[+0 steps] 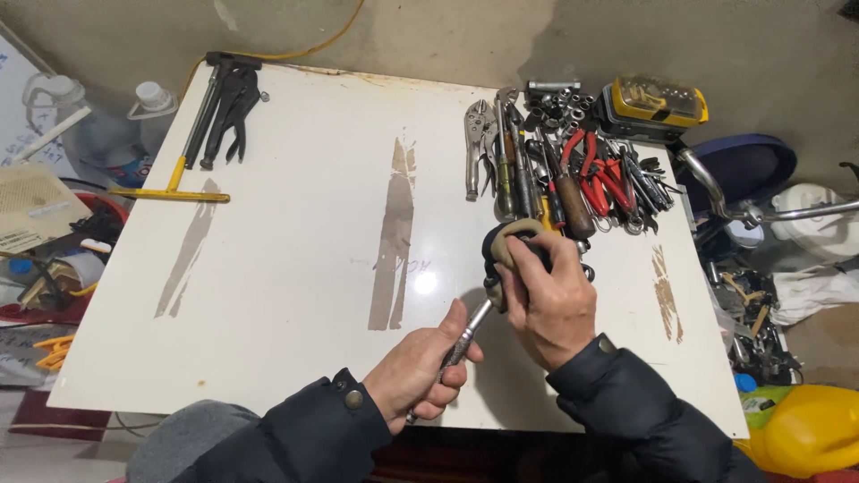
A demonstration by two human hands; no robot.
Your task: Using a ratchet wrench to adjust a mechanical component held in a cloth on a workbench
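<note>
Head view, looking down on a white worktop scarred with brown patches. Gripping a metal ratchet handle in the left hand, fingers curled tight around the knurled shaft, near the worktop's near edge. Closing the right hand over the tool's head end, pressing a dark and tan rag or glove against it, just right of centre. Lying just beyond the hands, a crowded heap of tools at the far right: locking pliers, screwdrivers, red-handled pliers, loose sockets. Sitting past the heap at the far corner, a yellow-and-black bit case. Resting well apart at the far left, dark pliers beside a yellow T-handled tool.

Hiding the ratchet's head under the right hand and cloth, so not telling what is fitted there. Overlapping within the heap, making single pieces hard to sort out. Cutting off at the right edge, a chrome bar, a yellow container and floor clutter; at the left edge, plastic bottles.
</note>
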